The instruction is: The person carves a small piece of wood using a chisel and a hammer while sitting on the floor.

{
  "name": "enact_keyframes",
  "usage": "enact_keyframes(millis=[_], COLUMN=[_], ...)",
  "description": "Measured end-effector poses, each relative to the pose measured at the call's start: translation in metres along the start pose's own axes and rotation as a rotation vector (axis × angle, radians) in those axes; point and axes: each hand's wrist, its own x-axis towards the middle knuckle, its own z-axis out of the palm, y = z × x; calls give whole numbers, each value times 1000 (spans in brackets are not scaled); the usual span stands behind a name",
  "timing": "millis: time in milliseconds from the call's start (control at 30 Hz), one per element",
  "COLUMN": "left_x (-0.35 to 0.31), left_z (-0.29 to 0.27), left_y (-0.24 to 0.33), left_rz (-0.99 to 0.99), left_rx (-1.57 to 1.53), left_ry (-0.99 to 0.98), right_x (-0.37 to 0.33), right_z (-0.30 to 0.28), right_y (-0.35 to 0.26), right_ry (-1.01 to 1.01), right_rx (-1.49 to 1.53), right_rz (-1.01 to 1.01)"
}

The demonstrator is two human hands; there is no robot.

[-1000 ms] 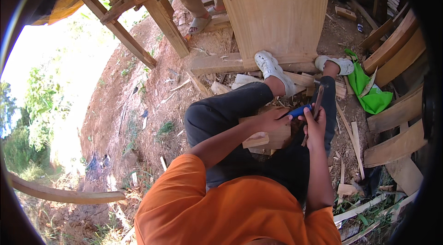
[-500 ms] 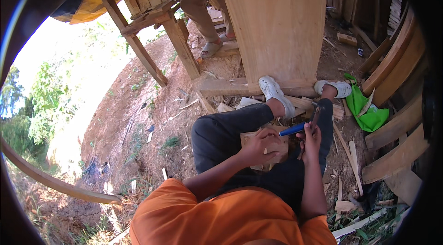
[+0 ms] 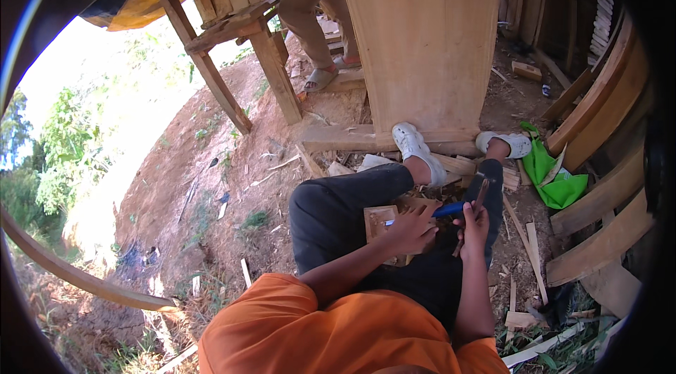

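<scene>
A blue-handled chisel (image 3: 449,210) lies crosswise between my hands, its pale blade tip showing past my left hand over a wooden block (image 3: 377,227). My left hand (image 3: 412,232) is curled about the chisel near its blade; the palm side is hidden. My right hand (image 3: 473,227) grips a hammer (image 3: 482,198) by its handle, head up, with the chisel's butt end close to its fingers. The block rests between my bent legs in dark trousers, and part of it is hidden by my left hand and forearm.
A wide wooden board (image 3: 422,43) stands ahead, behind my white shoes (image 3: 415,152). A green bag (image 3: 553,177) and curved planks (image 3: 591,198) are on the right. Offcuts litter the soil. Another person's legs (image 3: 310,15) stand by a wooden frame (image 3: 271,67) at far left.
My left hand has closed around the chisel by its blade, and the blade tip now shows over the block. My right hand, with the hammer, has moved slightly lower.
</scene>
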Motion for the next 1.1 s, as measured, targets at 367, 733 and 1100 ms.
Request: enact_keyframes(millis=[367, 733, 1100], left_x=[50, 52, 53], left_z=[40, 44, 57], left_y=[-10, -29, -37], left_rz=[-25, -15, -32], left_rx=[6, -90, -2], left_ry=[75, 258, 278], right_x=[14, -33, -39], right_z=[-25, -22, -27], right_y=[-28, -57, -59], right_ry=[-133, -120, 134], right_rx=[-307, -472, -460], right_rz=[35, 98, 29])
